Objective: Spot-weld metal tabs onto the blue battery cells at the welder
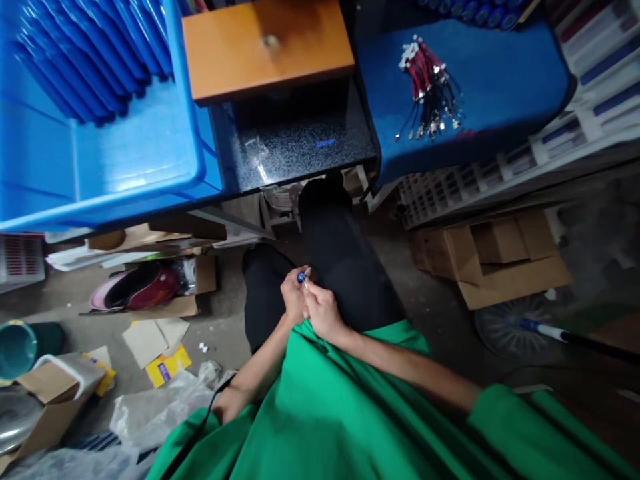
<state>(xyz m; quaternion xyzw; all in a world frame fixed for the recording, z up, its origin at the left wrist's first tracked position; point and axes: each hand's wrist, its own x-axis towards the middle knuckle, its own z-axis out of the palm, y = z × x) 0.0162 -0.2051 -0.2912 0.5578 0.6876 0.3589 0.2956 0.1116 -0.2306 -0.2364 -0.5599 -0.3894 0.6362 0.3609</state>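
Observation:
Just above my lap, my left hand point(292, 295) is closed around a small blue cylinder-like piece point(301, 277), its round end facing up. Most of that piece is hidden in my fingers. My right hand point(324, 312) is pressed against the left, thumb and fingers pinched on a thin, shiny, light-coloured bit by the blue end; what exactly it is I cannot make out. On the blue-covered surface ahead lies a bunch of red and black wire leads point(427, 87) with small white connectors.
A blue crate point(187, 143) with long blue wrapped tubes point(95, 57) stands at left. Beside it, an orange wooden block point(267, 47) rests over a dark speckled tabletop point(300, 150). Cardboard boxes point(515, 293), plastic bags point(160, 407) and a helmet point(135, 287) are lower down.

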